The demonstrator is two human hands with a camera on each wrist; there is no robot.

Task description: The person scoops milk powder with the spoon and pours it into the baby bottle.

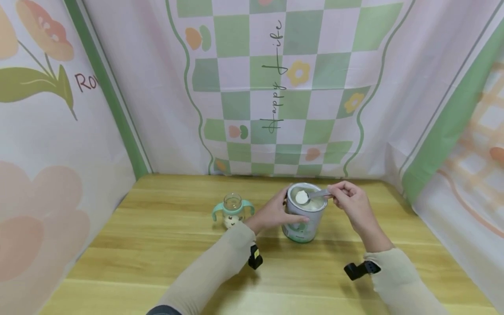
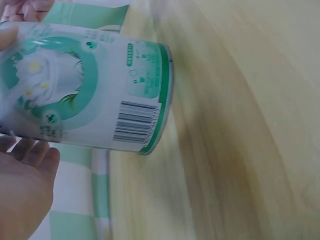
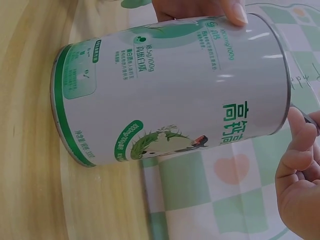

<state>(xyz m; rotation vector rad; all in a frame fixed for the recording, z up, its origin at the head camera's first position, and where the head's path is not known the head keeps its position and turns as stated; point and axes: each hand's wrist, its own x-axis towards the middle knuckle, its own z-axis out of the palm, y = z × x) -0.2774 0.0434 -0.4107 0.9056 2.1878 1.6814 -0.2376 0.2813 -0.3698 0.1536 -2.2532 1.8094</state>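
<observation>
My left hand [image 1: 274,213] grips a white and green milk powder can [image 1: 304,227] from its left side, thumb across the front and fingers behind. The can's mouth is open and pale powder shows inside. My right hand [image 1: 351,205] pinches the handle of a metal spoon [image 1: 323,192] at the can's right rim. A rounded heap of white powder [image 1: 302,197] sits in the spoon's bowl, over the can's mouth. In the right wrist view, the can [image 3: 170,90] hides most of the spoon, while the curled fingers of the right hand [image 3: 300,185] show beside the rim.
A clear baby bottle [image 1: 232,202] with mint-green side handles stands uncapped on the wooden table [image 1: 157,245], left of the can and partly behind my left wrist. A printed cloth [image 1: 267,100] hangs along the table's back edge, with more cloth on both sides.
</observation>
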